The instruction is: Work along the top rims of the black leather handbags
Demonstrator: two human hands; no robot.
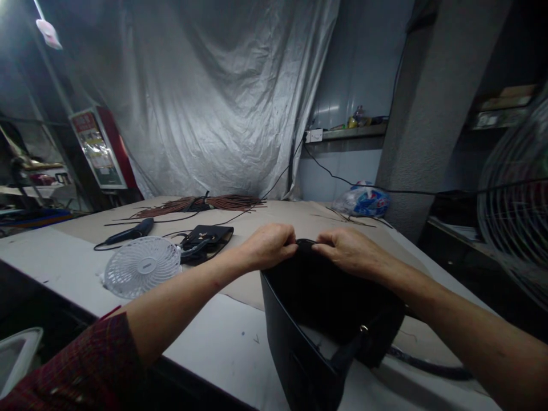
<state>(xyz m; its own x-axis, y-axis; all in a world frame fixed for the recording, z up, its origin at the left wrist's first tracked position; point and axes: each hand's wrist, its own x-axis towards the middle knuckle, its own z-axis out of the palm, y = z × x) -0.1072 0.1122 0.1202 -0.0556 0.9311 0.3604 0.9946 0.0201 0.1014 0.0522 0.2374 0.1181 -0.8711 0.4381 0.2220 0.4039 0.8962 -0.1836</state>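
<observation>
A black handbag (299, 348) stands upright and open at the near edge of the work table (64, 257). Both hands reach across its mouth to the far rim. My left hand (268, 246) is closed in a fist on that rim. Beside it, my right hand (351, 251) pinches the same rim, knuckles up. A strap with a small metal ring (363, 329) hangs at the bag's right side.
A small white fan (141, 265) lies flat at left. Behind it are a smaller black bag (208, 240), a dark hand tool (131, 232) with a cord, and a bundle of brown strips (205, 204). A plastic bag (363, 201) sits far right; a big wire fan (518, 200) stands beside the table.
</observation>
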